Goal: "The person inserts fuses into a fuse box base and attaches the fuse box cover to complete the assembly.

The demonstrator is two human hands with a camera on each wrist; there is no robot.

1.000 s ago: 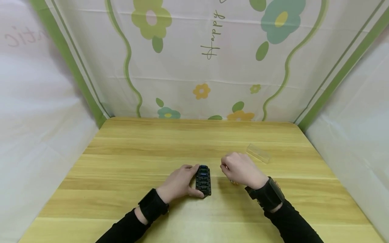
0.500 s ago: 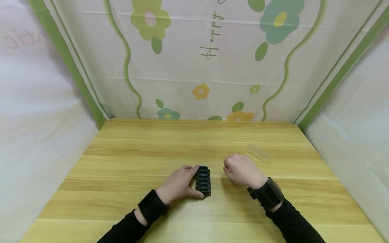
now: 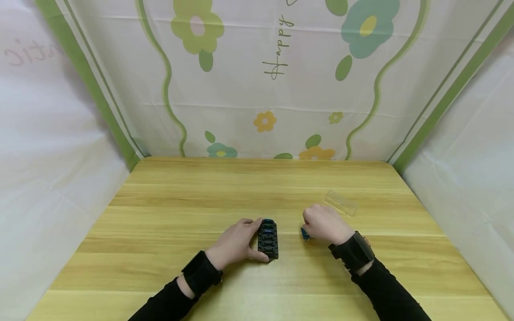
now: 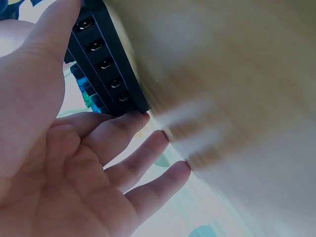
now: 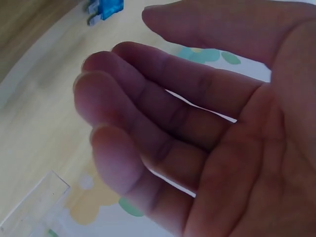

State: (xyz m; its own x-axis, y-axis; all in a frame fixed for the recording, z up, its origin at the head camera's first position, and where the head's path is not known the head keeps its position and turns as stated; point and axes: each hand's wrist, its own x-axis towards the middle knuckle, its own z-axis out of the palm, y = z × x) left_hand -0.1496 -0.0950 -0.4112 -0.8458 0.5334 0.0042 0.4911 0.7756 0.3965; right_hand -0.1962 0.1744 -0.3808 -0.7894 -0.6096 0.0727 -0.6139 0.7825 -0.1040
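My left hand (image 3: 237, 242) holds a black fuse block (image 3: 268, 240) on the table between thumb and fingers. Blue and green blade fuses (image 4: 87, 94) show at the block's far end; its side carries a row of small metal terminals. Just beyond my right hand (image 3: 324, 223) lies a blue blade fuse (image 3: 305, 233), its metal prongs (image 5: 94, 14) visible in the right wrist view. The right fingers are loosely bent with a gap to the thumb, and nothing is seen between them. Something small and orange (image 3: 312, 242) is partly hidden below that hand.
A clear plastic cover (image 3: 341, 203) lies on the wooden table (image 3: 192, 191) beyond my right hand. Flower-printed cloth (image 3: 241, 80) hangs behind the table, and white cloth stands at both sides.
My right hand has shifted slightly to the right, and the blue blade fuse has come into sight beside it. The left hand and the fuse block have stayed in place.
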